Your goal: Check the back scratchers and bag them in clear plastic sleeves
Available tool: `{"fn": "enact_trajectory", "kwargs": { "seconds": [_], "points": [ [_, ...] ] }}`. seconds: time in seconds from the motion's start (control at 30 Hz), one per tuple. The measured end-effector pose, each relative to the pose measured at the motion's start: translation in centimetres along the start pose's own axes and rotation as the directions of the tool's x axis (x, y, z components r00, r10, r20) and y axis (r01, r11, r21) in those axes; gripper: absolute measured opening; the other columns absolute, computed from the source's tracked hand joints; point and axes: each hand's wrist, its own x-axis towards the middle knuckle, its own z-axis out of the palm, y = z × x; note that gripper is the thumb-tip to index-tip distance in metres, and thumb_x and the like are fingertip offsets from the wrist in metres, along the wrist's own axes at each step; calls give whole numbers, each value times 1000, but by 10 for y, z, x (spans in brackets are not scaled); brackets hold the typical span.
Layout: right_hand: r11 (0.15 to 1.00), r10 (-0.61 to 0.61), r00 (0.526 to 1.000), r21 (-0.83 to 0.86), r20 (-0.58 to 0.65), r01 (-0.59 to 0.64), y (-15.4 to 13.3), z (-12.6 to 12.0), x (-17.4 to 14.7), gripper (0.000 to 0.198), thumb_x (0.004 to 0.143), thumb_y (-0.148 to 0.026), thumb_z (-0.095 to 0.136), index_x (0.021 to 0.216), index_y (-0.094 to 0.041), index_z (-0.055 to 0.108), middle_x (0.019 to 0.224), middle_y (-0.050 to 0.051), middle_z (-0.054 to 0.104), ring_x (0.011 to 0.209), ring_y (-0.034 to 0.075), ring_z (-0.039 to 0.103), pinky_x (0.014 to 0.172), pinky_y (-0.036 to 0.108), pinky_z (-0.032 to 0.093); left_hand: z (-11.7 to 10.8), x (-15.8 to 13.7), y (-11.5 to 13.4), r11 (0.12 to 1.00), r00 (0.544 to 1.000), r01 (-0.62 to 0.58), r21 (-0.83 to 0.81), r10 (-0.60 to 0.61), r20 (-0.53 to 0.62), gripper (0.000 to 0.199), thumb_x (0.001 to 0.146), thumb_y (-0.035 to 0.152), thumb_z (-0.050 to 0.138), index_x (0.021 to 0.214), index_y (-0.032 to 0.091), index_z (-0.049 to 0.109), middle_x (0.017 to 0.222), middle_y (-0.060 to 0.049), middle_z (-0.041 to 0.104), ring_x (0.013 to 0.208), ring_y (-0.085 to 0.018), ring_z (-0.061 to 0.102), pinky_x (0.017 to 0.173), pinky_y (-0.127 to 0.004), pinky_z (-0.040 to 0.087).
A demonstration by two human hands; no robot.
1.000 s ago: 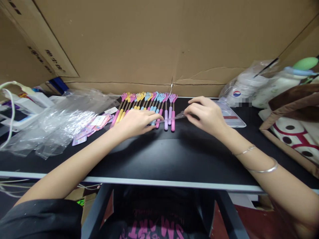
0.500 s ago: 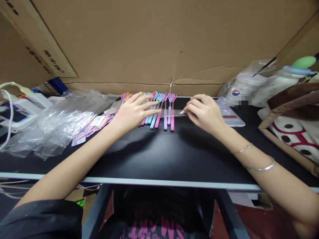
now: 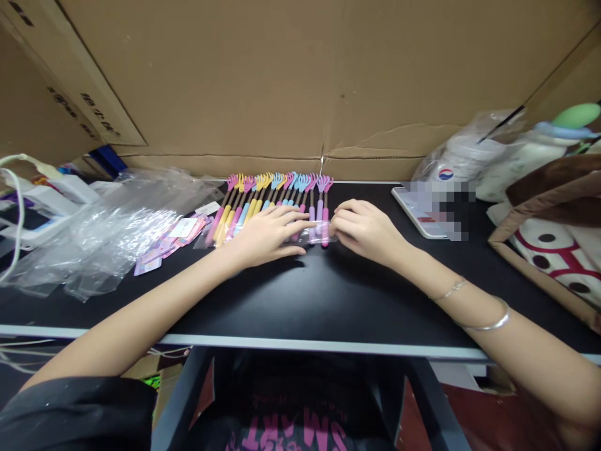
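Your hands meet over one clear plastic strip (image 3: 304, 238) on a row of hand-headed sticks (image 3: 277, 181).
The strip lies crosswise over the handles, its long axis running left to right, between your hands; your right hand (image 3: 366, 228) is nearer its right end, that grip pinching the plastic; your left hand (image 3: 270, 235) spreads over the handles, its grip released; the heads point away from you, toward the cardboard wall (image 3: 225, 94); two purple handles and one pink close the row's right end; your left hand hides some sticks, so the full count is hard to tell; one phone (image 3: 417, 213) lies rightward on the worktop (image 3: 310, 307); one cup (image 3: 460, 166) stands beyond it.
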Motion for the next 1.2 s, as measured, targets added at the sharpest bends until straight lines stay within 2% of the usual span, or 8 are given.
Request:
{"fn": "enact_trajectory", "kwargs": {
  "seconds": [0.17,0.27,0.63,0.77,0.9,1.0,1.1,1.2],
  "points": [
    [994,-109,990,-5,-85,109,-22,3,6,21,93,-14,46,80,-18,62,82,3,67,91,19,55,83,30,42,13,2,14,986,999,-15,-167,7,-47,51,91,49,55,130,17,50,130,-10,58,124,-24,48,105,-38,39],
    [992,-125,985,-5,-119,126,-26,3,7,20,94,-15,46,81,-18,62,82,2,67,92,19,55,83,30,41,17,3,17,978,999,2,-208,-13,-52,46,91,49,56,124,17,52,121,-9,61,116,-23,53,98,-37,43],
    [998,-10,986,64,-165,21,-24,2,6,15,92,-21,51,81,-21,61,79,3,66,91,19,53,76,31,40,16,4,20,963,994,43,-265,-68,-85,39,91,44,58,121,20,54,110,-6,66,105,-22,60,93,-35,44],
    [977,157,982,160,-100,-140,-17,2,4,10,91,-26,53,87,-20,61,84,5,67,93,21,52,75,33,41,13,4,19,947,986,76,-313,-118,-117,33,93,41,56,119,21,57,106,-5,67,100,-20,62,87,-31,45],
    [891,343,939,309,21,-332,-2,10,-3,15,88,-29,57,98,-18,60,94,8,66,93,24,52,79,36,45,11,5,17,937,977,100,-334,-156,-146,29,94,38,54,119,24,57,109,-2,67,100,-18,62,84,-29,44],
    [847,351,926,374,141,-378,5,19,-9,23,90,-31,53,108,-17,60,105,10,65,100,25,53,89,40,45,11,5,16,939,976,97,-329,-155,-155,28,94,37,54,119,24,57,108,-2,67,99,-18,62,82,-28,44],
    [855,308,918,351,250,-382,7,23,-12,34,93,-38,48,116,-16,59,118,14,62,110,28,51,96,45,43,11,5,15,946,976,87,-313,-144,-165,29,94,37,54,119,22,57,104,-3,68,97,-17,63,81,-28,45],
    [877,307,908,287,284,-386,6,23,-12,35,94,-42,45,116,-18,59,122,14,61,113,30,50,96,46,44,11,5,15,951,976,83,-297,-138,-167,29,95,37,53,119,22,57,104,-3,68,97,-18,63,82,-28,45]
  ]
}}
